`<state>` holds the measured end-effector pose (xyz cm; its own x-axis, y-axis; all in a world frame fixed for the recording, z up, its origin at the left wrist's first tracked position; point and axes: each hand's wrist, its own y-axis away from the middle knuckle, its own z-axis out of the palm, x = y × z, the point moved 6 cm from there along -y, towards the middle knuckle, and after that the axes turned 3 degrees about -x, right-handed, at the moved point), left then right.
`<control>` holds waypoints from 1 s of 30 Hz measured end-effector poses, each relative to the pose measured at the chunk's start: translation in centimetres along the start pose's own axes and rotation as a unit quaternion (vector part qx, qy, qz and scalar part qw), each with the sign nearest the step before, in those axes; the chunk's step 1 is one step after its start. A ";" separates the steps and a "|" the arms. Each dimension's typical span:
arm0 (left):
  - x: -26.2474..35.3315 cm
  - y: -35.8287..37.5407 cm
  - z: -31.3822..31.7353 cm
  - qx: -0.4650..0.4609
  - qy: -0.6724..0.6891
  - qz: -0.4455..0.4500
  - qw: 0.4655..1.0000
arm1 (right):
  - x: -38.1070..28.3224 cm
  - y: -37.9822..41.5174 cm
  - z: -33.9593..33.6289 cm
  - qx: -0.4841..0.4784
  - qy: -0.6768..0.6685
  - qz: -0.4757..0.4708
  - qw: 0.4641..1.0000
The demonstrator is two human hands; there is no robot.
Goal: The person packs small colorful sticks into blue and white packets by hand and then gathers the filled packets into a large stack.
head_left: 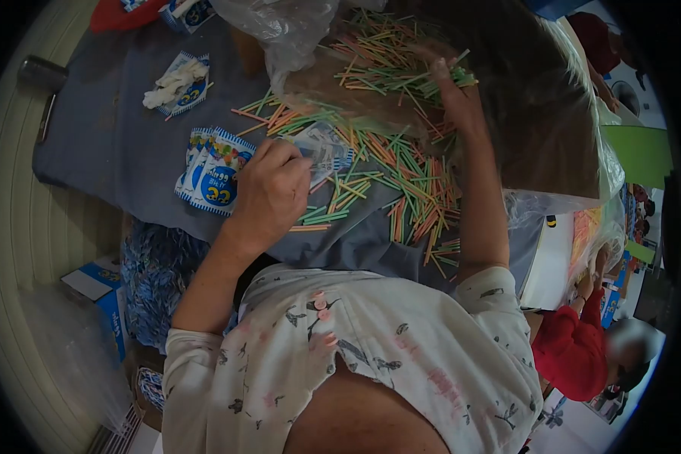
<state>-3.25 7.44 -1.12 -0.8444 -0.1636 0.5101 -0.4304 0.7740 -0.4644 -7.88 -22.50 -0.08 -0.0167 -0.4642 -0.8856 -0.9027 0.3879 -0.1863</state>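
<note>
Sticks (424,181) of thin shape, in green, orange and yellow, lie in a loose, wide pile on the grey cloth (98,136), from the middle to the far right side, and some rest on the brown plastic sheet (537,98). The right hand (459,94) reaches to the far part of this pile, half open, its thumb apart from blurred fingers, with a loose bunch of sticks against it; whether it grips them firmly, I cannot tell. The left hand (272,185) is nearly closed, with fingers bent in, and it seems to pinch the left edge of a clear packet (321,155) with a blue striped end. The packet lies at the near side of the pile, probably so that the sticks and its edge are both within short reach. Just left of this hand, printed packets (213,172) overlap each other like a fan, which perhaps makes single ones easy to take. Farther left, white crumpled pieces (175,85) lie on another printed packet (197,94), apart from the sticks, maybe so they do not mix.
</note>
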 end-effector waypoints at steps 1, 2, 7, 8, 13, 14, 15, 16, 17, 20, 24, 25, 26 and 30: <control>0.0 -0.2 -0.2 0.009 0.009 -0.002 1.000 | 1.7 -0.2 0.1 0.005 0.003 0.002 1.000; 0.0 -0.3 -0.3 0.017 0.021 -0.003 1.000 | 4.4 -0.5 0.6 0.009 0.123 -0.033 0.992; 0.1 0.3 -0.1 0.001 0.006 -0.015 1.000 | 3.7 -0.3 0.6 0.010 0.228 -0.059 0.972; 0.0 0.3 -0.4 0.018 0.026 -0.020 0.999 | 3.6 -0.3 0.0 0.000 0.186 -0.082 0.979; -1.0 -0.3 -1.2 -0.008 0.140 -0.067 0.988 | -1.7 0.7 -0.4 0.051 0.066 -0.098 0.992; -1.2 -0.7 -1.3 0.001 0.215 -0.100 0.971 | -1.6 1.0 -0.8 0.089 -0.003 -0.041 0.995; -0.8 -1.4 -1.5 -0.002 0.217 -0.096 0.971 | -1.0 1.4 -1.3 0.125 -0.073 0.015 0.989; -0.4 -2.3 -2.1 0.013 0.223 -0.100 0.970 | -0.9 1.5 -1.8 0.128 -0.072 0.016 0.989; -0.1 -3.0 -2.4 0.029 0.228 -0.105 0.968 | -0.6 1.3 -2.1 0.110 -0.147 0.011 0.983; 1.3 -5.8 -1.8 0.048 0.238 -0.043 0.969 | 0.3 0.5 -2.4 0.075 -0.266 -0.027 0.961; 1.2 -8.0 0.7 0.018 0.288 -0.061 0.956 | -1.5 -0.5 -0.9 0.011 0.032 -0.097 0.995; 1.3 -8.3 0.9 0.017 0.292 -0.066 0.954 | -0.1 -0.4 -0.8 0.019 0.033 -0.095 0.995; 1.3 -8.6 1.0 0.019 0.295 -0.071 0.953 | 2.1 -0.2 -0.7 0.059 0.072 -0.086 0.992; 0.1 -7.7 1.2 0.038 0.268 -0.072 0.960 | 0.4 0.1 -2.0 0.079 -0.199 -0.054 0.975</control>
<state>-0.35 0.74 1.66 -0.4974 0.0877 0.8631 -0.5696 0.7173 -0.4012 -8.84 -24.22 0.43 0.2713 -0.1748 -0.9465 -0.8117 0.4868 -0.3226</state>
